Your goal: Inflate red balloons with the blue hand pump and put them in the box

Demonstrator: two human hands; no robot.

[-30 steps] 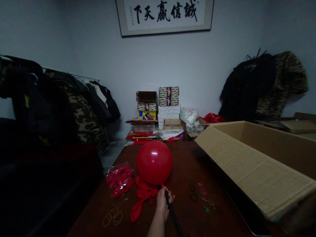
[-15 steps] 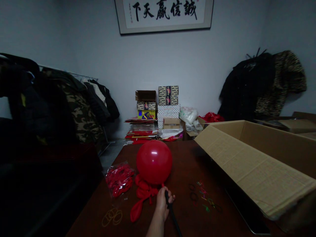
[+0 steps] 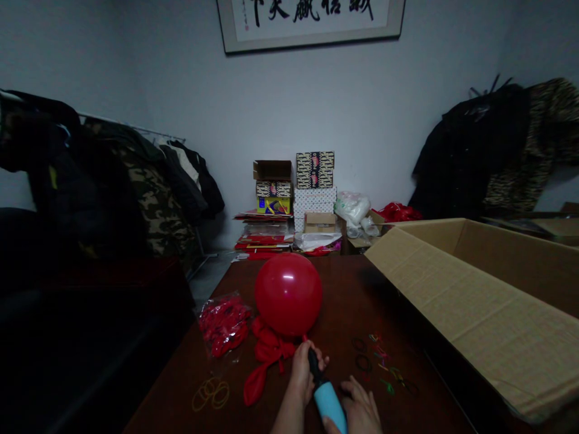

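An inflated red balloon [image 3: 288,294] stands over the table, its neck fitted on the black nozzle of a hand balloon pump [image 3: 329,405]. My left hand [image 3: 304,369] is closed round the balloon's neck and the black end of the pump. At the pump's light-blue barrel is my right hand [image 3: 360,408], thumb on one side and loosely spread fingers on the other; the lower frame edge cuts off part of it. Left of my hands lie limp red balloons [image 3: 256,384] and a clear bag of red balloons [image 3: 225,323].
Yellowish rubber bands [image 3: 210,394] lie at the front left of the brown table [image 3: 344,289]. Dark and coloured bands [image 3: 382,355] are scattered right of my hands. A large open cardboard box [image 3: 479,307] takes up the right side. Stacked boxes [image 3: 315,181] stand against the wall.
My right hand and the blue pump barrel have come into view from below, where only the black shaft showed. The balloon looks slightly bigger. The camera view has shifted a little.
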